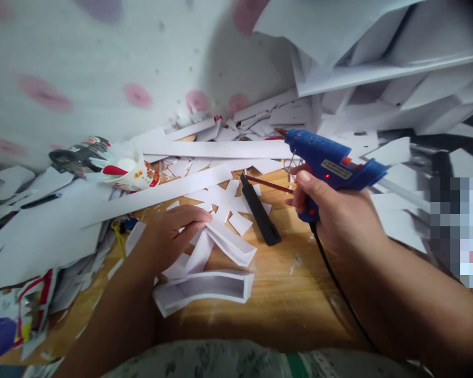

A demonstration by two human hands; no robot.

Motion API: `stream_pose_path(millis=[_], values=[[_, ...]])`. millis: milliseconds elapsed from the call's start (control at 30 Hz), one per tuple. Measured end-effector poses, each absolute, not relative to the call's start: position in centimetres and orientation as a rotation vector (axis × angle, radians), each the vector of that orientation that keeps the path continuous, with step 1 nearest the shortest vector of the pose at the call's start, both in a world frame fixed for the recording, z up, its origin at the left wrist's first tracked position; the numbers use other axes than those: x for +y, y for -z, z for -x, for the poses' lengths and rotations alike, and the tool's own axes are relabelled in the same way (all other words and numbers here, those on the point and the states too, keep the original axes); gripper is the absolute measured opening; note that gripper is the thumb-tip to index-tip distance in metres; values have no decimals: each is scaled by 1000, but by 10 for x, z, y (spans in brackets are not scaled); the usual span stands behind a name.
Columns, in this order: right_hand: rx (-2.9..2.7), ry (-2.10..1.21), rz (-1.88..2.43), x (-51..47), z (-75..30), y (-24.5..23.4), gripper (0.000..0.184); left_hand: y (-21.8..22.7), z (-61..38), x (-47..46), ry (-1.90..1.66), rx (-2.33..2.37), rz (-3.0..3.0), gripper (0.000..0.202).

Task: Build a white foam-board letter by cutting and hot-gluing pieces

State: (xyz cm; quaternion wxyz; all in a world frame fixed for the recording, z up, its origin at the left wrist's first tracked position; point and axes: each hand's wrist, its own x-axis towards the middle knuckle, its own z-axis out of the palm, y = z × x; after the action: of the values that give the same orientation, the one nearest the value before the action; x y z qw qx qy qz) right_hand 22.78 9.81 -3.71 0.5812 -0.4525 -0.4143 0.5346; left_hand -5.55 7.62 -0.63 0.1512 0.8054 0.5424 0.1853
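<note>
My right hand grips a blue hot glue gun, held above the wooden table with its nozzle pointing left and back; a small red light glows on its side and its black cord trails toward me. My left hand lies on a folded white paper piece, fingers pressed down on the strips. In front of it lies a white paper channel shape. A black utility knife rests between the hands, with a thin red pencil behind it.
White paper strips and offcuts cover the wooden table. A crumpled printed cup and wrapper lie at left. White paper structures are stacked at the back right. Coloured packaging sits at the near left.
</note>
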Motion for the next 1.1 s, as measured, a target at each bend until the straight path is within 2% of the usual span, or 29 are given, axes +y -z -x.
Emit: stream_pose_path(millis=[400, 600, 1100], values=[[-894, -1402, 998, 96, -229, 36, 10, 12, 54, 78, -442, 1558, -2301, 23], [-793, -1484, 978, 95, -227, 32, 20, 14, 54, 79, -468, 1510, -2350, 20], [-760, -1485, 990, 94, -225, 30, 21, 17, 56, 82, -372, 1476, -2345, 23]])
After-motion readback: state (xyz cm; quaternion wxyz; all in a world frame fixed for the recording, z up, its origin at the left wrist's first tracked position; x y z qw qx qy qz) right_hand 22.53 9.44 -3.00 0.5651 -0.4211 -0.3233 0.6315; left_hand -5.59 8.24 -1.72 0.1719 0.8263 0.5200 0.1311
